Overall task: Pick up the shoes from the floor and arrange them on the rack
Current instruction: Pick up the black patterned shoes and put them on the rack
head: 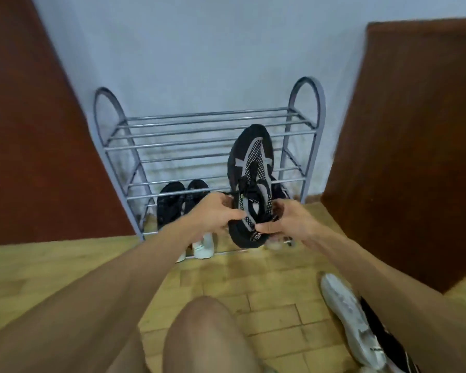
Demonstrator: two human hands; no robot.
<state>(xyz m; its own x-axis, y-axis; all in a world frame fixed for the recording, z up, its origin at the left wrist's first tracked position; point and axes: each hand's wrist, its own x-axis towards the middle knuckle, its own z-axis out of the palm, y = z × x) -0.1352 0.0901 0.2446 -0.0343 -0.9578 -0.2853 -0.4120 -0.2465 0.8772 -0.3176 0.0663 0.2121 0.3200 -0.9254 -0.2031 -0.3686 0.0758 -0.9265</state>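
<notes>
Beyond my left hand (213, 211), the rack's (199, 135) upper bars leave open passage. Below that hand, a black pair (182, 203) and a white pair (203, 246) fill the lower tiers. The black sneaker (250, 184) blocks the gap toward my right hand (288, 222). Brown panels (38, 130) wall off both outer sides.

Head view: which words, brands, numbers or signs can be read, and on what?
"NE": white letters on the heel tab of the black shoe; the rest is blurred, beside the right hand.
White shoe on the floor: small dark mark, too blurred to read.
No other text shows.
</notes>
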